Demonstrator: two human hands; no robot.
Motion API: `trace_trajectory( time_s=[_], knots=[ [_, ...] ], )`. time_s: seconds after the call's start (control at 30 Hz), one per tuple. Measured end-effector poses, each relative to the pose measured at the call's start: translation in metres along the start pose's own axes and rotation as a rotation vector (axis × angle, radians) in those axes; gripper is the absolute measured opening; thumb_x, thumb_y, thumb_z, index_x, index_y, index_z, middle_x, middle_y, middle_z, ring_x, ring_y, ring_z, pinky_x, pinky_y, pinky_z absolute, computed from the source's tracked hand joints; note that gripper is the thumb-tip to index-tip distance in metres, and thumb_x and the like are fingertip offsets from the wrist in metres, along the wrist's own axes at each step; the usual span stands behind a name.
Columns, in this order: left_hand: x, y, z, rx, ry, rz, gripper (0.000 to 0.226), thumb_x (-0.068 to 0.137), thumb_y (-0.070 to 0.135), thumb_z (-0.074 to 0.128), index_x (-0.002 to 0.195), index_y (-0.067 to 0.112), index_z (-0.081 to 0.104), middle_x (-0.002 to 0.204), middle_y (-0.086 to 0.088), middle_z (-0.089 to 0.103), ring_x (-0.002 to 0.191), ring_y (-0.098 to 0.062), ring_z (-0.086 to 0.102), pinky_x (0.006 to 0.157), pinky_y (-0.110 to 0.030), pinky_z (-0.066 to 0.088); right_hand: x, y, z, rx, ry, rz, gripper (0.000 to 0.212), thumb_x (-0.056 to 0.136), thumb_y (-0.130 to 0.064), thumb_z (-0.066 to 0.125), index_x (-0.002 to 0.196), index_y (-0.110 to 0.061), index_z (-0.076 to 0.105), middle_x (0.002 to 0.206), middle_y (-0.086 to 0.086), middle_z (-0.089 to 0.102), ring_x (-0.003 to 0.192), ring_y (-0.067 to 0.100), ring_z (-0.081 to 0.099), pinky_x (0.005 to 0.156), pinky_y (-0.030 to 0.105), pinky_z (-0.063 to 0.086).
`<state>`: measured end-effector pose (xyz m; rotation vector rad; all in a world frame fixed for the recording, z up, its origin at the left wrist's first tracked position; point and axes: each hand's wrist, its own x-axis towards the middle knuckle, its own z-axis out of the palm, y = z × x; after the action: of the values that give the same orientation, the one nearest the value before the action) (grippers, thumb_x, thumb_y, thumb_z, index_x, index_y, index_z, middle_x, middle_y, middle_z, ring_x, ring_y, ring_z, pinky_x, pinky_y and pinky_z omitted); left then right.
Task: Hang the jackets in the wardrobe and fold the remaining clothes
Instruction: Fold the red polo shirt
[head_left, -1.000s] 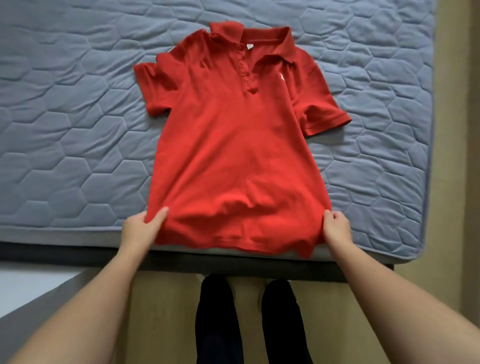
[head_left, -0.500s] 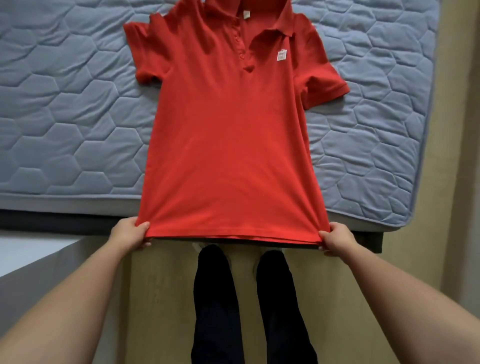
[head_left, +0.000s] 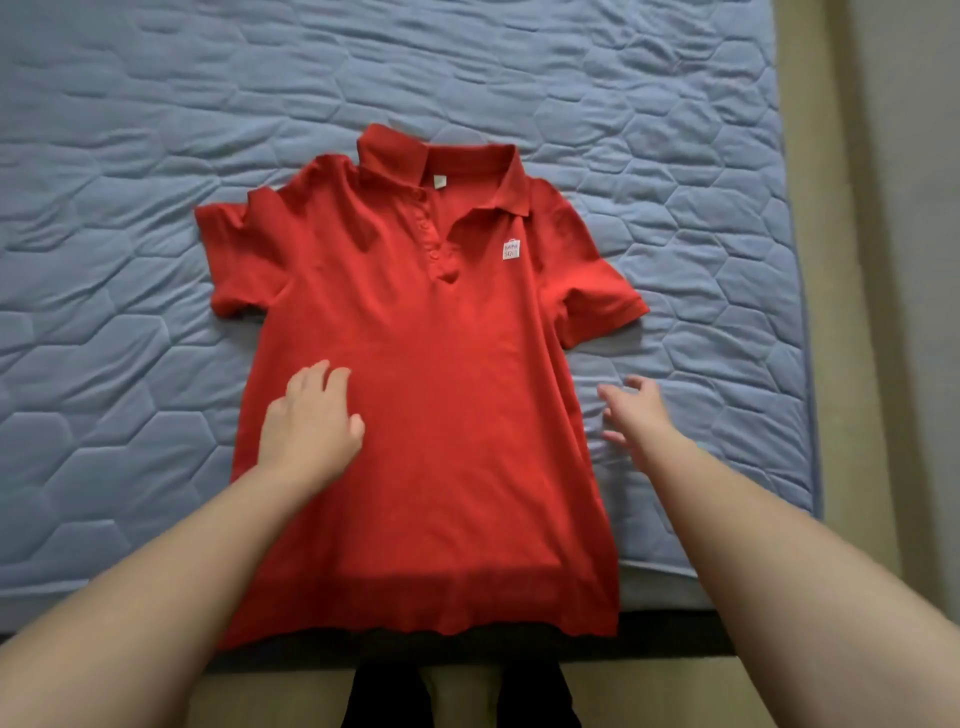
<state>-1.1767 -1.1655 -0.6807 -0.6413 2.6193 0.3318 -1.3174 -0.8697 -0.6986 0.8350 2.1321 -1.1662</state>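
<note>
A red polo shirt (head_left: 457, 395) lies flat and face up on the blue quilted mattress (head_left: 130, 260), collar away from me, both short sleeves spread out. Its hem hangs a little over the mattress's near edge. A small white logo patch sits on its chest. My left hand (head_left: 311, 421) rests palm down on the shirt's left side, fingers relaxed. My right hand (head_left: 634, 410) hovers open over the mattress just right of the shirt's side seam, holding nothing.
The mattress's right edge (head_left: 810, 364) runs along a beige floor strip. Below the near edge of the bed frame my dark trouser legs (head_left: 462, 696) stand on the floor. No other clothes are in view.
Both hands have let go of the hem corners they were pulling and moved up: the left onto the shirt, the right beside it. The shirt now lies flatter.
</note>
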Motion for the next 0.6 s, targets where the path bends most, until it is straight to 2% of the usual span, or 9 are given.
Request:
trace_trajectory(
  time_s=[0.03,0.1,0.2,0.27,0.33,0.4,0.43,0.5,0.6],
  knots=[
    [0.019,0.013,0.004,0.01,0.042,0.061,0.061,0.086,0.028,0.057,0.141,0.013,0.038,0.151,-0.012,0.031,0.139,-0.03,0.027,0.106,-0.046,0.033,0.016,-0.015,0.004,0.205,-0.032,0.047,0.049,0.093,-0.019,0.056,0.138,-0.012,0.036,0.104,0.006,0.053,0.082,0.017,0.053,0.07,0.036,0.049],
    [0.055,0.041,0.013,0.027,0.123,0.154,0.065,0.087,0.03,0.056,0.146,0.014,0.032,0.156,-0.011,0.022,0.144,-0.029,0.017,0.111,-0.048,0.025,0.043,-0.042,0.008,0.463,-0.109,0.123,0.046,0.096,-0.029,0.054,0.137,-0.015,0.04,0.11,0.005,0.05,0.093,0.017,0.054,0.08,0.039,0.048],
    [0.101,0.076,0.029,0.041,0.199,0.221,0.069,0.091,0.038,0.047,0.151,0.02,0.018,0.16,-0.007,0.007,0.147,-0.029,0.004,0.115,-0.052,0.011,0.071,-0.06,0.023,0.49,-0.222,0.194,0.023,0.095,-0.032,0.054,0.115,-0.021,0.053,0.102,0.0,0.057,0.089,0.014,0.057,0.078,0.036,0.046],
    [0.124,0.082,0.047,0.11,0.177,0.243,0.069,0.094,0.047,0.038,0.153,0.025,0.008,0.161,-0.005,-0.002,0.147,-0.029,-0.002,0.115,-0.055,0.004,0.092,-0.063,0.035,0.523,-0.128,0.133,0.012,0.093,-0.021,0.054,0.105,-0.018,0.057,0.095,0.002,0.061,0.083,0.016,0.059,0.071,0.036,0.049],
    [0.135,0.078,0.068,0.168,0.165,0.251,0.068,0.095,0.052,0.032,0.153,0.027,0.006,0.16,-0.008,-0.003,0.147,-0.03,-0.003,0.114,-0.057,0.001,0.111,-0.068,0.029,0.544,0.186,-0.102,0.03,0.09,-0.011,0.053,0.119,-0.007,0.057,0.109,0.011,0.064,0.097,0.026,0.062,0.083,0.04,0.05],
    [0.137,0.073,0.084,0.176,0.231,0.262,0.066,0.094,0.051,0.032,0.152,0.025,0.012,0.16,-0.013,0.002,0.147,-0.032,0.003,0.114,-0.058,0.003,0.125,-0.074,0.002,0.291,0.533,-0.262,0.034,0.093,-0.013,0.05,0.125,-0.001,0.053,0.125,0.016,0.06,0.115,0.028,0.056,0.097,0.031,0.04],
    [0.137,0.073,0.09,0.17,0.261,0.269,0.067,0.092,0.051,0.03,0.152,0.025,0.015,0.159,-0.015,0.005,0.146,-0.034,0.006,0.113,-0.058,0.003,0.13,-0.075,-0.012,0.122,0.602,-0.307,0.032,0.095,-0.016,0.049,0.123,0.0,0.054,0.126,0.017,0.059,0.117,0.029,0.055,0.095,0.028,0.035],
    [0.14,0.073,0.095,0.158,0.308,0.271,0.069,0.088,0.051,0.026,0.151,0.024,0.018,0.158,-0.019,0.008,0.146,-0.035,0.008,0.113,-0.058,0.004,0.145,-0.068,-0.028,-0.11,0.519,-0.362,0.031,0.097,-0.02,0.049,0.118,0.001,0.057,0.122,0.02,0.061,0.114,0.032,0.055,0.09,0.029,0.034],
    [0.143,0.073,0.099,0.164,0.332,0.26,0.07,0.086,0.05,0.026,0.151,0.026,0.019,0.157,-0.021,0.01,0.146,-0.036,0.009,0.113,-0.058,0.005,0.164,-0.055,-0.015,-0.376,0.356,-0.231,0.038,0.097,-0.027,0.049,0.12,0.003,0.053,0.126,0.025,0.057,0.118,0.038,0.052,0.092,0.036,0.037]
  ],
)
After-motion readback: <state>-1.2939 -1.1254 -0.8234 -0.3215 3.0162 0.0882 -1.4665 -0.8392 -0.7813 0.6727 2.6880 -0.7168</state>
